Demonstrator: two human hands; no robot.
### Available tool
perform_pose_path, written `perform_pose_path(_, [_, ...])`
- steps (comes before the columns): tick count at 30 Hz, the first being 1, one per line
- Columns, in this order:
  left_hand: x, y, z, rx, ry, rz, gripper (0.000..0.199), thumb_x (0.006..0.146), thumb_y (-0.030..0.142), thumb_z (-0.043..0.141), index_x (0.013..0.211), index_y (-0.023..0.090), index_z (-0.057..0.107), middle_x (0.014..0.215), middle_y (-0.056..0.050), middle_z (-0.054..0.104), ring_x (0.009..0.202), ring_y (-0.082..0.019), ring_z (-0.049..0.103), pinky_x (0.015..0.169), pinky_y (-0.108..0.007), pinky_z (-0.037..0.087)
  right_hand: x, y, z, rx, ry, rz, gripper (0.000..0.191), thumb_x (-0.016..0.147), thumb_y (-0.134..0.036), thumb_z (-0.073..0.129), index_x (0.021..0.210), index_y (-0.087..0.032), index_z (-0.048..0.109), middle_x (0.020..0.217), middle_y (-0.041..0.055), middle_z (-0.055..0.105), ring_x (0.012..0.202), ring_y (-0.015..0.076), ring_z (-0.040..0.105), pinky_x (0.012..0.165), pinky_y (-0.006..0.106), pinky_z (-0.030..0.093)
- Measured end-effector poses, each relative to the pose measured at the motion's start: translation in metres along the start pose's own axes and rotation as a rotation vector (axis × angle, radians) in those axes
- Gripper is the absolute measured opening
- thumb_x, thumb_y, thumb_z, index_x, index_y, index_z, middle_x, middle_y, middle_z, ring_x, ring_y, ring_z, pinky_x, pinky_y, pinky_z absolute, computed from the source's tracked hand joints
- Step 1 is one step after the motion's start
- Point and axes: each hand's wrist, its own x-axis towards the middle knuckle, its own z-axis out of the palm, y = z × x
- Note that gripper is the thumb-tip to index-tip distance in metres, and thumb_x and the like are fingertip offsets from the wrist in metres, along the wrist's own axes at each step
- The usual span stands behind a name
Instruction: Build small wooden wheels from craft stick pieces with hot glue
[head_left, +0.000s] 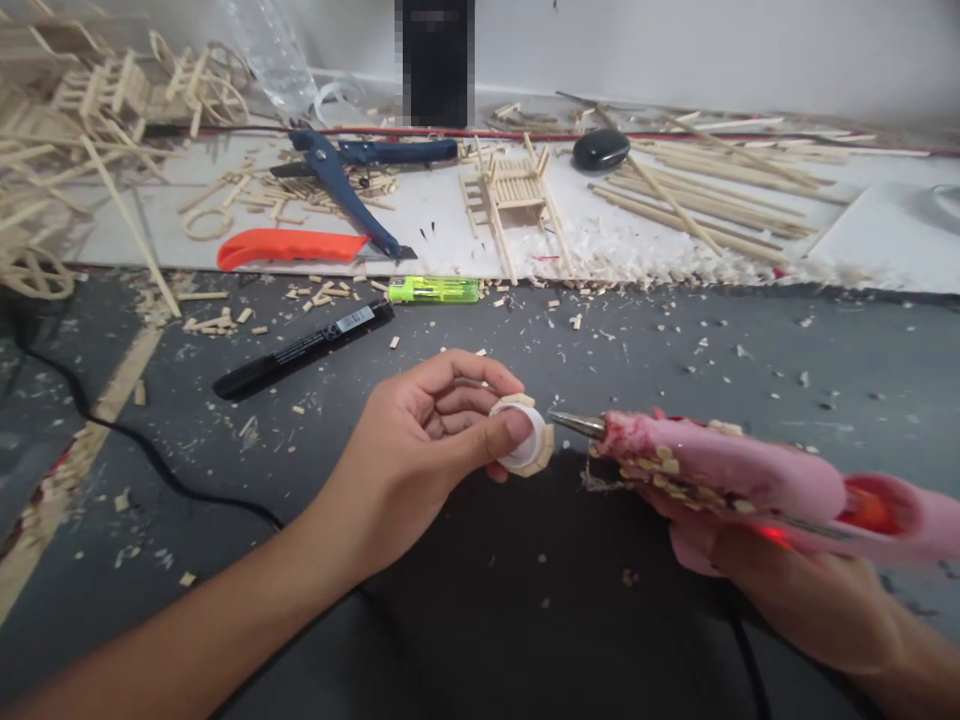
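Note:
Between thumb and fingers, my left hand point(442, 430) pinches a white bottle cap-like disc point(534, 440) with small wooden pieces set around its rim. My right hand point(795, 590) is wrapped round a pink hot glue gun point(742, 465), whose body has wood bits stuck along its side and a red light glowing near the grip. The gun's metal nozzle point(577, 424) points left and is very close to the disc's edge; I cannot tell whether they touch. A thin strand of glue hangs below the nozzle. The palm side of my right hand is hidden.
Beyond my hands lie a black marker point(304, 352), a green lighter point(433, 290), an orange cutter knife point(292, 248) and blue cutters point(345, 185). A small stick chair point(517, 190), wooden sticks point(697, 200) and a dark oval object point(601, 149) rest behind. Cables cross the left.

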Motion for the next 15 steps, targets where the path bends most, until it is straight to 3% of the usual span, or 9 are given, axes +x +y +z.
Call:
perform_pose_path(4, [-0.0002, 0.0007, 0.0005, -0.003, -0.004, -0.007, 0.022, 0.075, 0.006, 0.084, 0.089, 0.018, 0.072, 0.07, 0.005, 0.071, 0.061, -0.005, 0.064, 0.056, -0.009, 0.055, 0.0015, -0.0034, -0.0022, -0.058, -0.046, 0.006, 0.053, 0.099, -0.033, 0.047, 0.14, -0.065, 0.047, 0.145, -0.0165, 0.06, 0.119, 0.0233, 0.068, 0.106, 0.037, 0.055])
perform_pose_path(9, [0.001, 0.0024, 0.0015, 0.005, -0.011, -0.015, 0.023, 0.074, 0.002, 0.083, 0.088, 0.018, 0.072, 0.069, 0.005, 0.071, 0.059, -0.005, 0.064, 0.056, -0.009, 0.054, 0.0062, -0.0085, -0.0045, -0.097, -0.089, -0.011, 0.062, 0.097, -0.023, 0.047, 0.141, -0.066, 0.045, 0.141, -0.0139, 0.063, 0.114, 0.024, 0.07, 0.103, 0.041, 0.056])
perform_pose_path(15, [-0.0004, 0.0024, 0.001, 0.029, -0.015, -0.014, 0.024, 0.073, 0.002, 0.082, 0.088, 0.018, 0.073, 0.069, 0.005, 0.071, 0.06, -0.005, 0.065, 0.056, -0.008, 0.054, 0.0042, -0.0069, -0.001, -0.082, -0.041, 0.005, 0.053, 0.098, -0.026, 0.048, 0.137, -0.062, 0.052, 0.138, -0.0119, 0.066, 0.122, 0.0266, 0.067, 0.107, 0.044, 0.053])
